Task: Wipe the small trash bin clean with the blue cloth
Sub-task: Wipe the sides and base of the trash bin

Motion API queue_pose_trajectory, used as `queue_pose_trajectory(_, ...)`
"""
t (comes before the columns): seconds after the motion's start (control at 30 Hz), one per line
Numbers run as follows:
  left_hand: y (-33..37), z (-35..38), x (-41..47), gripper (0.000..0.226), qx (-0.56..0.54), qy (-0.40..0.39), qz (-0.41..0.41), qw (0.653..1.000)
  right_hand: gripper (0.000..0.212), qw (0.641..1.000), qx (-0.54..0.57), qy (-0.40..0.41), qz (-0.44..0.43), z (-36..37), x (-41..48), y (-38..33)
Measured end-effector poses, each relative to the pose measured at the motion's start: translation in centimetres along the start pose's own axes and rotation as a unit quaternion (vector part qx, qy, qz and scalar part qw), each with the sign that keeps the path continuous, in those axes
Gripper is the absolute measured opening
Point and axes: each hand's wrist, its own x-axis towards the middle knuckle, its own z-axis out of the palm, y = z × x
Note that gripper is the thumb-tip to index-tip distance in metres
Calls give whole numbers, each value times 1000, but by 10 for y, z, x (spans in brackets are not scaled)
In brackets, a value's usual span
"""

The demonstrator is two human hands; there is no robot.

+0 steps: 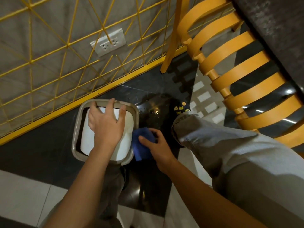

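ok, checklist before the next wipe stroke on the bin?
1. Bin steadied: ok. The left hand lies spread on the white lid of the small trash bin, fingertips at the far rim.
2. Cloth held: ok. The right hand grips the blue cloth.
3. Cloth contact: ok. It lies against the bin's right rim.
4. Lid seated: cannot tell. A dark gap shows round it.
5. Room for the stroke: ok. The yellow chair stands apart, to the right.
6. Dirt left on the bin: cannot tell.
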Motion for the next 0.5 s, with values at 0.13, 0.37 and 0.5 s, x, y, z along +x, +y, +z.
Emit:
queue_pose_trajectory(0.13, -15, -3, -13, 41, 10, -21, 69, 997, 41, 989, -127, 24, -74, 6, -1, 13)
queue_pose_trajectory(0.37, -23, 2, -22, 40, 22, -8, 97, 995, 41, 930, -303, 100, -183, 12, 9, 7)
queue_pose_trajectory(0.5, -25, 5, -20, 40, 22, -3, 103, 994, 37, 903, -346, 121, -223, 13, 22, -6)
